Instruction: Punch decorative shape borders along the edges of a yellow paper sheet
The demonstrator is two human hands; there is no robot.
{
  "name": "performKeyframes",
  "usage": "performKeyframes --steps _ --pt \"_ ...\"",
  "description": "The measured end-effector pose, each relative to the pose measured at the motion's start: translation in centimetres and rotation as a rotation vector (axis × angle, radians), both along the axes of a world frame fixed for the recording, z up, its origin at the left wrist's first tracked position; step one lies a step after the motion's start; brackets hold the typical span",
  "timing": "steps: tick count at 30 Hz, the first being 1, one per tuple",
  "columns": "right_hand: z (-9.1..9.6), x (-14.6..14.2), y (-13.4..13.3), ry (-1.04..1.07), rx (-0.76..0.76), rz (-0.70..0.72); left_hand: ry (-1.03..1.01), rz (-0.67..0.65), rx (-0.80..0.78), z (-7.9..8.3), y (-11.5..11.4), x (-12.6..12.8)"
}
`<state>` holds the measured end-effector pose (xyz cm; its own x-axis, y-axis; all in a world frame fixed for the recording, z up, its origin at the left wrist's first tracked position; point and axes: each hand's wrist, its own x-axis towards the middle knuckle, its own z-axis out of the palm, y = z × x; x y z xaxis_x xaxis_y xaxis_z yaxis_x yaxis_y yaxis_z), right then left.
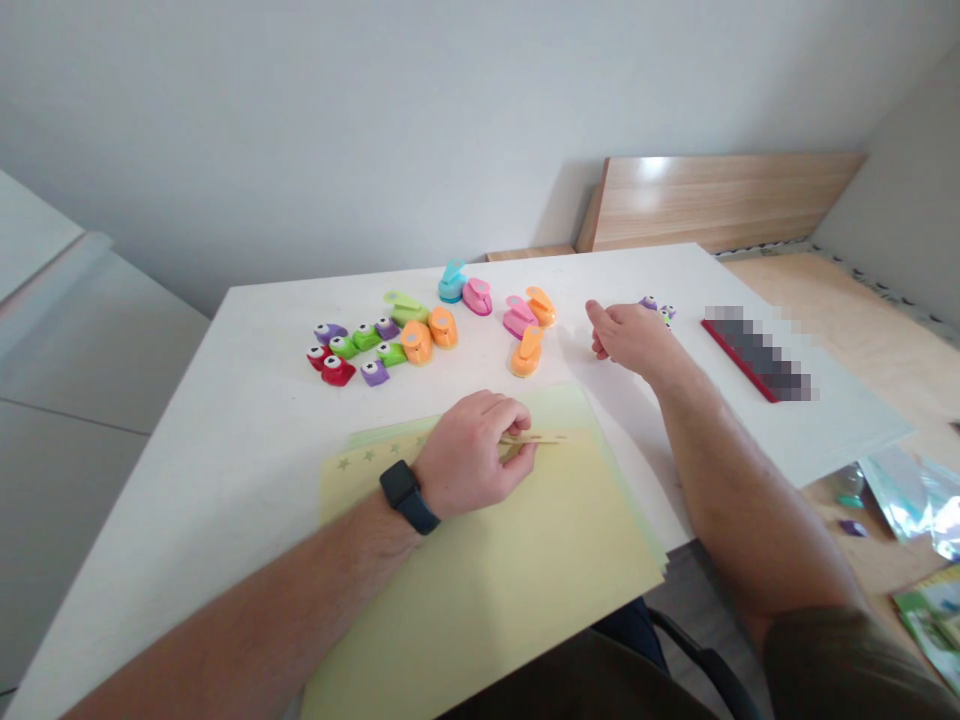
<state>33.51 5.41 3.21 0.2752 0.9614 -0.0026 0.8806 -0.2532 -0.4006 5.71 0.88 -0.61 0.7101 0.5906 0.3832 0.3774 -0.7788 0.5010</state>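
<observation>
My left hand (472,450), with a dark watch at the wrist, rests on a stack of pale yellow and green paper sheets (510,560) and pinches a thin paper strip (536,439). A row of small star cut-outs (367,457) runs along the top sheet's far left edge. My right hand (630,338) lies on the white table (225,470) further back with fingers curled, next to two small purple punches (656,306). Whether it holds anything is hidden.
Several coloured craft punches sit at the table's back: small red, green and purple ones (352,352), larger orange, pink and teal ones (480,310). A red-edged flat item (757,355) lies at the right. Wooden boards (712,200) lean on the wall. Packaging (915,510) lies on the floor.
</observation>
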Motion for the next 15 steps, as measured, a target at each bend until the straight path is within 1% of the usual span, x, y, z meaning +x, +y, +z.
performKeyframes --steps 4,8,9,12,13,15 --pt "-0.02 0.3 0.01 -0.029 0.064 -0.043 -0.005 0.0 -0.003 0.05 -0.03 0.02" --pt "-0.07 0.69 0.02 0.018 0.123 -0.074 -0.009 0.003 -0.009 0.06 -0.06 -0.02" --pt "-0.16 0.7 0.03 0.047 0.105 -0.068 -0.007 0.003 -0.009 0.05 -0.07 -0.03" --pt "-0.48 0.51 0.1 0.139 -0.014 -0.008 -0.002 0.001 -0.009 0.02 -0.06 -0.05" --pt "-0.54 0.43 0.13 0.139 -0.04 0.014 -0.001 0.0 -0.009 0.01 -0.05 -0.05" --pt "-0.5 0.35 0.16 0.075 -0.03 0.025 -0.002 0.003 -0.01 0.0 -0.04 -0.04"
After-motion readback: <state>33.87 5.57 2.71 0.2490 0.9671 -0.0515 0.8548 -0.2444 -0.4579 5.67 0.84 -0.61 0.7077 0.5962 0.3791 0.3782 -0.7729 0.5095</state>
